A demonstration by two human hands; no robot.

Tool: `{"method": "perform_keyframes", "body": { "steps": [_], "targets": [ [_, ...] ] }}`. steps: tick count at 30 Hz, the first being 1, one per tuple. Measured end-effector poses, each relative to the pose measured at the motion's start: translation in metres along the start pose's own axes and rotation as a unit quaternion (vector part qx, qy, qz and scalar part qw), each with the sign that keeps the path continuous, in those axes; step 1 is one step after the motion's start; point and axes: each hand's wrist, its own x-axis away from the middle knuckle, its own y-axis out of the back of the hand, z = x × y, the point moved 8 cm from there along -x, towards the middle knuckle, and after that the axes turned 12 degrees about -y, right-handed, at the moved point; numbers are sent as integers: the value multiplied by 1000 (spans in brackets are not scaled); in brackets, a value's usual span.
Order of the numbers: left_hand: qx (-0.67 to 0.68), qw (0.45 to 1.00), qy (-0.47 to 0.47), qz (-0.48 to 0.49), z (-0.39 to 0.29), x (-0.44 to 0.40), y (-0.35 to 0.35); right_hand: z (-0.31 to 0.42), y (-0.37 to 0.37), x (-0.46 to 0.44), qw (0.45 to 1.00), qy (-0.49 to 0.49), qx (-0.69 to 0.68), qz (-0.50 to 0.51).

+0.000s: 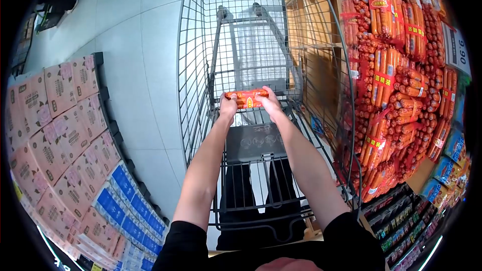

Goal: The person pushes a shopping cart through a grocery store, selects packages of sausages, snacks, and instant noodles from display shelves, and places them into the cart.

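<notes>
A pack of orange-red sausages [246, 99] with a yellow label is held level over the shopping cart [261, 143]. My left hand [228, 106] grips its left end, and my right hand [270, 102] is closed round its right end. Both thumbs lie on the near side of the pack. Beneath it, the cart's wire basket shows the floor through its mesh, and the folded grey seat panel is close to my body.
Sausage packs [384, 78] in red netting are piled on the right by a wooden shelf [314, 35] and a price sign [456, 47]. Pink cartons [65, 135] and blue-white packs [128, 206] are stacked left. At upper left, a person's dark-clothed legs [57, 0] show.
</notes>
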Motion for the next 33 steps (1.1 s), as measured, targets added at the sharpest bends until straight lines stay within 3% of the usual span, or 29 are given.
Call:
{"method": "perform_keyframes", "body": {
  "steps": [3, 4, 6, 8, 10, 12, 14, 16, 18, 22, 24, 26, 30, 33],
  "targets": [
    [-136, 991, 0, 4, -1, 2, 14, -8, 0, 6, 998, -4, 50, 35],
    [-165, 986, -21, 1, 39, -19, 23, -17, -4, 0, 995, 11, 73, 63],
    [-242, 969, -50, 18, -4, 1, 28, -4, -6, 19, 994, 40, 91, 54],
    [-410, 901, -143, 21, -47, 23, 25, 8, -4, 28, 945, 64, 320, -33],
    [-446, 871, -208, 7, -46, 26, 21, 7, -2, 32, 938, 81, 331, -65],
    [-457, 859, -218, 75, -53, 38, 12, 11, -1, 48, 956, 42, 285, -55],
    [-472, 844, -234, 103, -51, 48, 10, 15, -3, 58, 957, 65, 282, 1],
    [-409, 866, -227, 176, -39, 47, 14, 23, 8, 82, 949, 76, 306, 14],
    [-289, 903, -154, 277, -48, 63, 18, 36, 24, 101, 926, 104, 363, -3],
    [-240, 925, -178, 236, -142, 112, 51, 68, 65, 161, 878, 151, 451, -54],
    [-221, 906, -283, 224, -193, 150, 72, 88, 76, 216, 850, 211, 478, -72],
    [-221, 889, -312, 253, -244, 226, 85, 86, 77, 251, 815, 268, 510, -55],
    [-328, 842, -349, 249, -259, 366, 123, 50, 83, 389, 762, 372, 528, 38],
    [-366, 822, -377, 220, -202, 431, 140, -11, 111, 469, 744, 400, 531, 68]
  ]
}}
